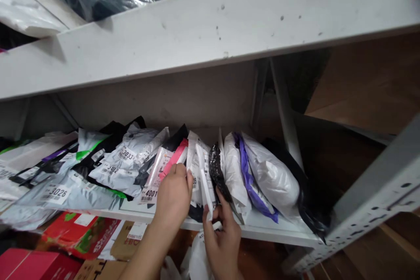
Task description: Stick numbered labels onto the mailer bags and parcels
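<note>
Slim flat white plastic parcel (204, 177) on edge among upright packages, lower front end right at the right grip (225, 238). Long axis running up and away from that grip, toward the back of the white metal shelf (274, 235), with a slight lean to the left. Right hand nearer, left hand just beside, on the parcel's left.

Right grip closed in a pinch, thumb on the left face, fingers on the right, next to a glossy black plastic package (216, 168). Left grip (175, 188) curled, at a pink-banded white package with a 4001 label (153, 179); impossible to tell whether closed on anything, with fingertips partly hidden. Farther right of the right grip, a purple plastic package (254, 183) between two puffy white ones.
</note>
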Demonstrator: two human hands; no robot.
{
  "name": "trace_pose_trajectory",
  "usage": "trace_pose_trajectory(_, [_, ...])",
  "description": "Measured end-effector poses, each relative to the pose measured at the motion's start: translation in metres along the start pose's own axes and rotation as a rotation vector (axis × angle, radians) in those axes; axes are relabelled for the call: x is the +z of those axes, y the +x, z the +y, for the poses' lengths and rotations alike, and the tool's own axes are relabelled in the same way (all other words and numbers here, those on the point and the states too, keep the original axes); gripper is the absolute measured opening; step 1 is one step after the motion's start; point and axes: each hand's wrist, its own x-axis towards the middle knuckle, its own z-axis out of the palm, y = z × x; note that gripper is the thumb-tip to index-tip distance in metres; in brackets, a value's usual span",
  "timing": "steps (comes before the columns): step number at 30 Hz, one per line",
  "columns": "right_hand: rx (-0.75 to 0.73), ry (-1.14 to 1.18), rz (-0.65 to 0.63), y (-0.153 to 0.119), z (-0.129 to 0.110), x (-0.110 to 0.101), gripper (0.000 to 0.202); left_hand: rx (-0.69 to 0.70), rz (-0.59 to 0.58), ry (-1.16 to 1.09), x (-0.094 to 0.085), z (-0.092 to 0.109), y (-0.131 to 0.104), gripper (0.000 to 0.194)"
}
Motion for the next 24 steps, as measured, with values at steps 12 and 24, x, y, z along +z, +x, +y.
trace_pose_trajectory(12, [0.39,0.315,0.105,-0.006,0.008,0.005,0.05,0.191,0.288,-0.107,0.011,-0.026,-0.019,0.021])
trace_pose_trajectory(24, [0.293,0.273,0.094,0.001,-0.001,0.007,0.041,0.233,0.317,-0.083,0.012,-0.026,-0.018,0.021])
